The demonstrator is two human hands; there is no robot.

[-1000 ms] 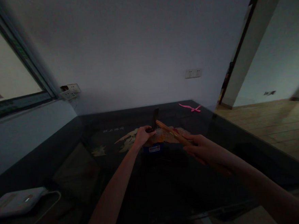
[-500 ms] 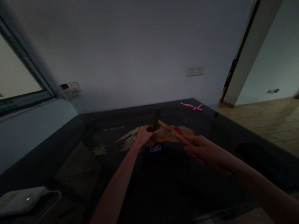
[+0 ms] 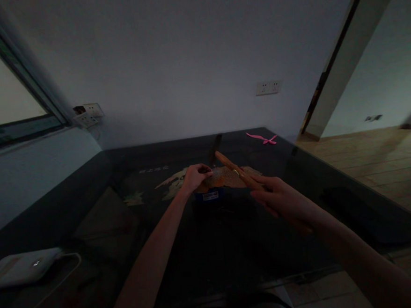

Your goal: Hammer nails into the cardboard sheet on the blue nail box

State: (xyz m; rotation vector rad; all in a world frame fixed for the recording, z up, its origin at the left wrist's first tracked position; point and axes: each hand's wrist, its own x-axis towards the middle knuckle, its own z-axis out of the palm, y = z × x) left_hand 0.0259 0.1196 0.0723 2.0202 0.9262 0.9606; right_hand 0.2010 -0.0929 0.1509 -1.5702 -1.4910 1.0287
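My right hand [image 3: 280, 196] is closed around the wooden handle of a hammer [image 3: 226, 162]. The hammer's dark head is raised just above the fingers of my left hand [image 3: 196, 176]. Those fingers are pinched together at the left end of a speckled orange-brown piece [image 3: 225, 176], and what they hold is too small and dark to name. Beneath that piece sits a blue box [image 3: 210, 195] with a white label, on the dark tabletop [image 3: 212, 247].
A pink ribbon-like item [image 3: 263, 139] lies at the back right. On the near left is a white device [image 3: 23, 267] with a cable. A flat black object [image 3: 357, 213] rests on the right side. Behind the table stands a wall with sockets [image 3: 268, 88].
The hammer head has lifted slightly away from the left fingers. My left hand stays at the brown piece. The whole view has shifted a little.
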